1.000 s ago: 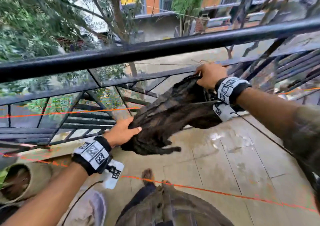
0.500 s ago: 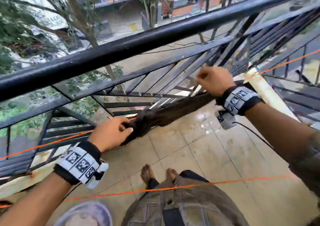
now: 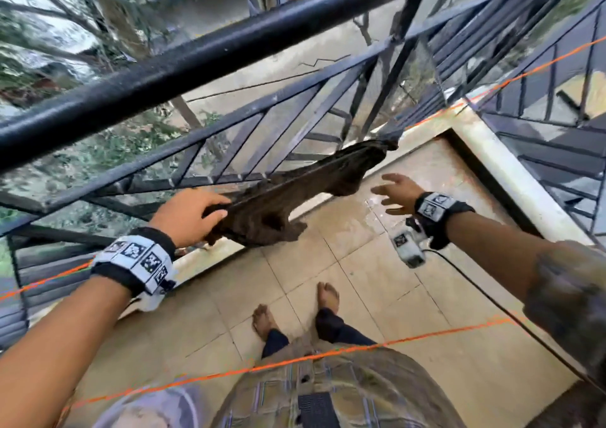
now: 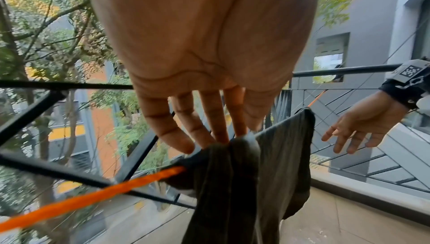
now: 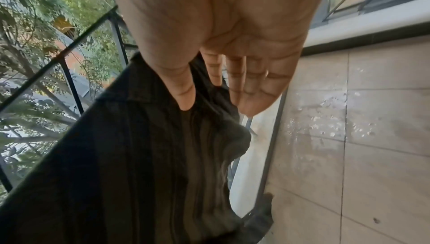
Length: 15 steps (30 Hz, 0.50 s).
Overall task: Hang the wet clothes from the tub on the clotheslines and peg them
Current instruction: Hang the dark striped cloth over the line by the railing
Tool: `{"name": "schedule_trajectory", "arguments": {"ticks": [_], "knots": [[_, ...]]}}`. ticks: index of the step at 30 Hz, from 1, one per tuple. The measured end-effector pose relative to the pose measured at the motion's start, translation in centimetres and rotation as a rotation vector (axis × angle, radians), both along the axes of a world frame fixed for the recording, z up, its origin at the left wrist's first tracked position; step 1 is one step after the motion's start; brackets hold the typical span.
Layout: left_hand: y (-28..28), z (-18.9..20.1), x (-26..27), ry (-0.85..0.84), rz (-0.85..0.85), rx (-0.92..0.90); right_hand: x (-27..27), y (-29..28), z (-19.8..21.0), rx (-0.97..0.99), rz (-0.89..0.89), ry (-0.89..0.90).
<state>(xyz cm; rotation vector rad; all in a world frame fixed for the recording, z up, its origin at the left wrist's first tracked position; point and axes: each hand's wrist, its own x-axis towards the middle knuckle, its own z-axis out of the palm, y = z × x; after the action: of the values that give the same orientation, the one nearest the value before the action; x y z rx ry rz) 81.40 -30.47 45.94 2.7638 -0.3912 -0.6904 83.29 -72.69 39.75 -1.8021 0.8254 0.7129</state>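
A dark brown wet garment hangs folded over the far orange clothesline, which runs along the railing. My left hand pinches the garment's left end where it sits on the line. The left wrist view shows those fingertips on the bunched cloth above the orange line. My right hand hovers open with spread fingers, just right of the garment and apart from it. In the right wrist view its straight fingers stand in front of the dark cloth. No pegs are in view.
A black metal railing stands just behind the line. A second orange line crosses close to my body. The rim of a pale tub shows at bottom left. The tiled floor is wet; a raised ledge borders it at right.
My right hand let go of the garment's right end and drew back, open. The garment now hangs spread over the line. My left hand keeps its hold.
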Motion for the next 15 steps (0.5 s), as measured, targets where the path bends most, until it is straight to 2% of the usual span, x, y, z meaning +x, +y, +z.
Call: {"name": "schedule_trajectory", "arguments": {"ticks": [3,5,8,11,13,15], "knots": [[-0.4,-0.7,-0.2,0.024,0.038,0.029,1.9,1.2,-2.2,0.049,0.058,-0.009],[-0.4,-0.7,-0.6,0.027,0.084,-0.002,2.9,2.0,-3.4,0.053,0.031,-0.056],[-0.1,-1.4,-1.0,0.004,0.161,-0.012,4.2,2.2,-5.7,-0.011,0.031,-0.145],[0.1,-2.0,-1.3,-0.057,0.191,0.010,3.9,1.3,-5.6,-0.043,0.072,-0.169],[-0.2,-2.3,-1.5,-0.112,0.235,-0.009,3.0,-0.6,-5.2,-0.060,0.013,-0.284],[-0.3,-2.4,-1.8,-0.189,0.309,-0.035,1.7,-2.6,-3.6,-0.186,-0.034,-0.482]]}}
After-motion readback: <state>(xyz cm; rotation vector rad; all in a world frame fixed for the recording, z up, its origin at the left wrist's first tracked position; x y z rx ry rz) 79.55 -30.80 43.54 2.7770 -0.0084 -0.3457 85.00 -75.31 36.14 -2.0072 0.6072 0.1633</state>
